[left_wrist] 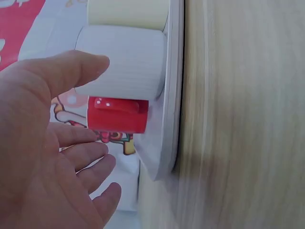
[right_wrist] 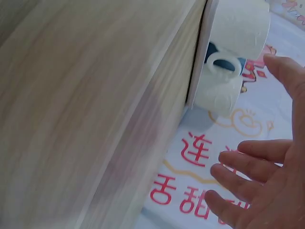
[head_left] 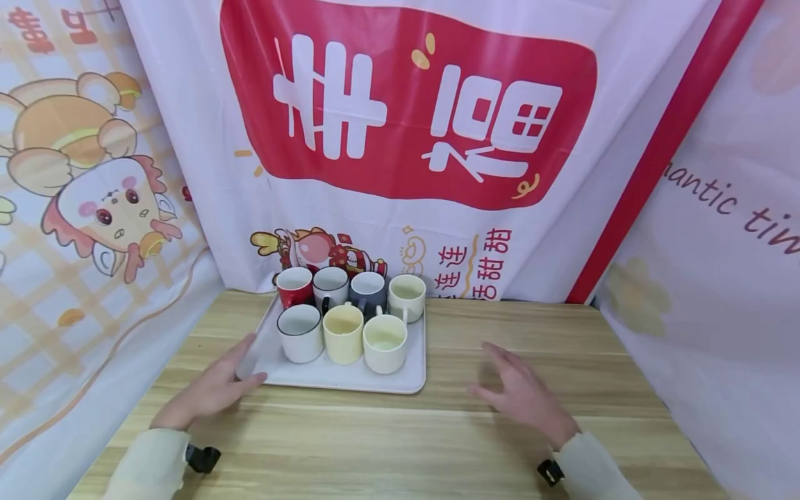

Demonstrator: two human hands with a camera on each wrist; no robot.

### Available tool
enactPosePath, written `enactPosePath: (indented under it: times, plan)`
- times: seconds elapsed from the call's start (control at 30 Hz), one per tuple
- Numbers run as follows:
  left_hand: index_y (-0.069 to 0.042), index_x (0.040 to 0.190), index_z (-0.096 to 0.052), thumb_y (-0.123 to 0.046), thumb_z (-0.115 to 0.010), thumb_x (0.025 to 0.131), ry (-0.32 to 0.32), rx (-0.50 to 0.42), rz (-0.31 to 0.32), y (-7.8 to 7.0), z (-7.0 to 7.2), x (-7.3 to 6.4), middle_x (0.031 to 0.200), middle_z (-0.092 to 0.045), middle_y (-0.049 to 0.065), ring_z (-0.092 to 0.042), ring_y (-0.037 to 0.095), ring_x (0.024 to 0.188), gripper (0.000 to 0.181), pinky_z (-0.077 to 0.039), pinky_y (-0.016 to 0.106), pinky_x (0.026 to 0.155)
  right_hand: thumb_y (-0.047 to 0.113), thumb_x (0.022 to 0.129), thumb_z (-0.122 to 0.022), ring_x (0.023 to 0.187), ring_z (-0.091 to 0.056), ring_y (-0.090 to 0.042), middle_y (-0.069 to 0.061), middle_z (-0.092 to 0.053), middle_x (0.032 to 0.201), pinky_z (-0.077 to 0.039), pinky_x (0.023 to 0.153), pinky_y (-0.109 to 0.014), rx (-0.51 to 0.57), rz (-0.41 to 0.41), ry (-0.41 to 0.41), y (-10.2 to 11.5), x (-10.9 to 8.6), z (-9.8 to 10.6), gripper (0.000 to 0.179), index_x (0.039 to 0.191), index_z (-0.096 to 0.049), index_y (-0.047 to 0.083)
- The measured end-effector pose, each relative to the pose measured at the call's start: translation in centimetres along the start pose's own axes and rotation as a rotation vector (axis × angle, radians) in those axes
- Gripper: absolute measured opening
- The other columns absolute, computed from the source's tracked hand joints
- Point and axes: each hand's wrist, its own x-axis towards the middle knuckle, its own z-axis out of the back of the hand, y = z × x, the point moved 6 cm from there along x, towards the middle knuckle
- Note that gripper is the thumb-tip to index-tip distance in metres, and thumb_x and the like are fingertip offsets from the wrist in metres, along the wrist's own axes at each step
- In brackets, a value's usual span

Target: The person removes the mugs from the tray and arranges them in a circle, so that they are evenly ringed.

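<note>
A white tray (head_left: 337,378) lies on the wooden table, bearing several mugs in two rows. The back row has a red mug (head_left: 294,286), a white one with a dark handle (head_left: 331,283), a grey-blue one (head_left: 368,288) and a cream one (head_left: 407,295). In front stand a dark-rimmed white mug (head_left: 301,335), a yellow mug (head_left: 343,335) and another cream mug (head_left: 385,345). My left hand (head_left: 219,380), thumb and fingers spread, is right at the tray's left edge. My right hand (head_left: 523,392) hovers over the table, right of the tray, fingers extended and holding nothing.
Behind the table (head_left: 531,444) hangs a white cloth (head_left: 531,243) with a red printed panel. Patterned cloths flank it, a cartoon animal (head_left: 106,201) on the left one. Wood surface extends before the tray and to its right.
</note>
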Motion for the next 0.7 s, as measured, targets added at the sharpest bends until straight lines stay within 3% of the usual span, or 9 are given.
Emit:
enactPosePath:
  times: [0.2,0.3,0.5,0.7]
  plan:
    - [0.008,0.165,-0.013,-0.045,-0.064,0.104,0.012,-0.069,0.122,2.3,0.4,0.0,0.168,-0.019,0.04,-0.022,0.064,0.152,0.096,-0.027,0.08,0.121,0.068,0.085,-0.076,0.147,-0.052,-0.039,-0.017,-0.053,0.16,-0.044,0.125,-0.058,0.126,-0.017,0.012,2.0,0.7,-0.5,0.1,0.159,-0.046,0.008]
    - [0.008,0.165,-0.011,-0.043,-0.063,0.105,0.016,-0.126,0.157,3.3,0.7,-0.1,0.167,-0.017,0.042,-0.022,0.066,0.151,0.095,-0.027,0.08,0.121,0.063,0.082,-0.082,0.145,-0.055,-0.035,-0.015,-0.057,0.156,-0.046,0.125,-0.053,0.17,-0.008,0.011,3.1,1.4,-0.7,0.099,0.156,-0.049,0.007]
    - [0.013,0.163,-0.009,-0.03,-0.062,0.107,0.036,-0.209,0.15,4.2,0.8,0.1,0.165,-0.017,0.045,-0.023,0.067,0.149,0.089,-0.028,0.078,0.122,0.049,0.079,-0.091,0.139,-0.062,-0.031,-0.012,-0.064,0.15,-0.051,0.121,-0.05,0.269,-0.014,-0.007,5.1,2.8,-1.3,0.092,0.152,-0.054,0.007]
    - [0.016,0.162,-0.005,-0.018,-0.064,0.104,0.071,-0.302,0.166,5.2,0.1,0.7,0.167,-0.011,0.044,-0.017,0.064,0.154,0.089,-0.023,0.075,0.126,0.05,0.078,-0.091,0.141,-0.06,-0.033,-0.014,-0.063,0.151,-0.05,0.122,-0.05,0.303,-0.003,-0.016,7.5,4.6,-2.0,0.093,0.152,-0.055,0.005]
